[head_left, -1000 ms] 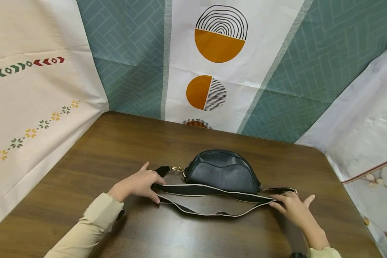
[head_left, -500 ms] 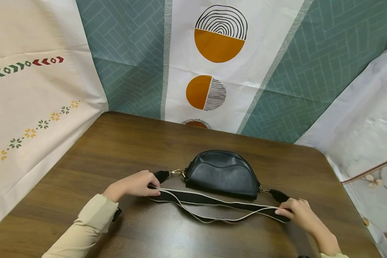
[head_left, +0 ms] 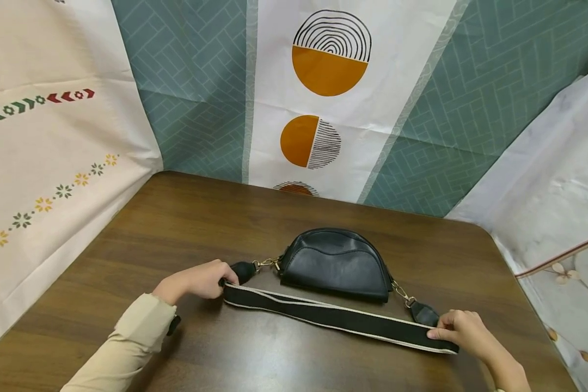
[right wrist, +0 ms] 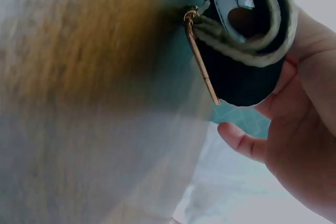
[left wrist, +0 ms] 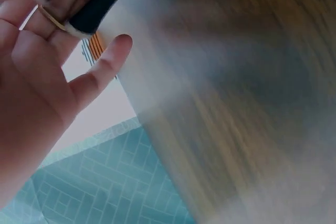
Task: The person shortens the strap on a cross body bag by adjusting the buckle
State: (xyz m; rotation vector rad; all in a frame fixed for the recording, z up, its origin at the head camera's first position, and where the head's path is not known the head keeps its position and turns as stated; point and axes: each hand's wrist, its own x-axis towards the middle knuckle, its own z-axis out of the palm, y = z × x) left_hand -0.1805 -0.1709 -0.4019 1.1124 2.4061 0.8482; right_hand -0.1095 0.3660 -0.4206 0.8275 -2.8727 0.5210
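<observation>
A black half-moon handbag (head_left: 337, 268) lies on the brown wooden table, joined by gold clips to a black strap (head_left: 323, 316) with pale edging. The strap runs folded and nearly straight in front of the bag. At its left end my left hand (head_left: 203, 280) grips the fold, close to the leather tab (head_left: 244, 270). My right hand (head_left: 465, 333) pinches the other end between thumb and fingers, by the right tab (head_left: 423, 314). In the right wrist view the looped strap (right wrist: 241, 82) shows a gold metal buckle bar (right wrist: 202, 66) beside the fingers.
The wooden table (head_left: 201, 218) reaches back to a patterned teal and white cloth (head_left: 196, 98). A cream cloth (head_left: 54, 136) hangs at the left and a whitish one (head_left: 568, 179) at the right.
The strap, loose and bowed open before, is now drawn flat and taut with its layers together. My right hand has moved right and nearer to me; the left has shifted slightly left.
</observation>
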